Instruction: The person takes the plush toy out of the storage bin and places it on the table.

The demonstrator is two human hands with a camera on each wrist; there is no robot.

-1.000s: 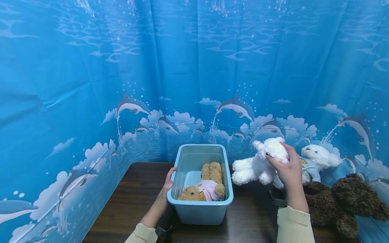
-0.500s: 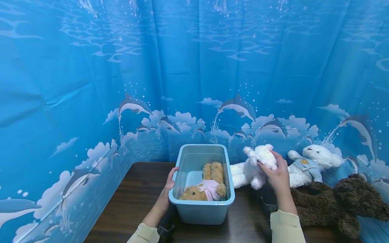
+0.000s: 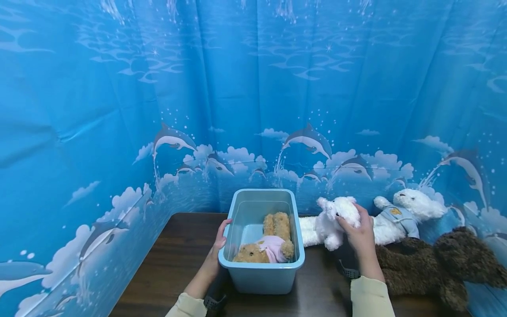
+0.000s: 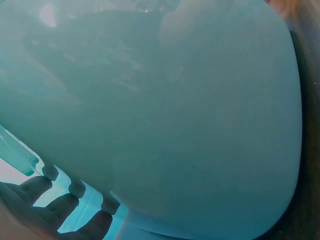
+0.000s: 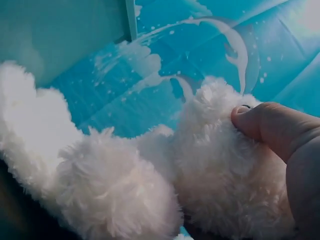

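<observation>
White plush toy (image 3: 332,223) under handling, outside the blue bin (image 3: 261,280) and just beside its right wall, its legs partly hidden by the bin's rim. The right hand (image 3: 362,231) grasps the toy by the head; in the right wrist view the thumb presses into the fur near a dark eye. The left hand (image 3: 217,247) holds nothing: its fingers are extended, their tips against the bin's left side, apparently to steady it. Within the bin a tan plush toy in a pink garment (image 3: 273,247) lies along the near and right sides. To the right, on the tabletop (image 3: 170,259), are a second white plush toy in a pale blue top (image 3: 402,216) and, nearer the viewer, a brown plush toy (image 3: 433,264). The step in hand is judged to be the positioning of the gripped toy beside the bin; whether its weight rests on the tabletop or hangs from the hand cannot be told. From this posture, a release would call only for parting thumb from fingers, whereas a lift towards the bin would call for a secure hold on the soft head and enough height for the trailing legs to clear the rim, with the left hand keeping the bin from sliding.
</observation>
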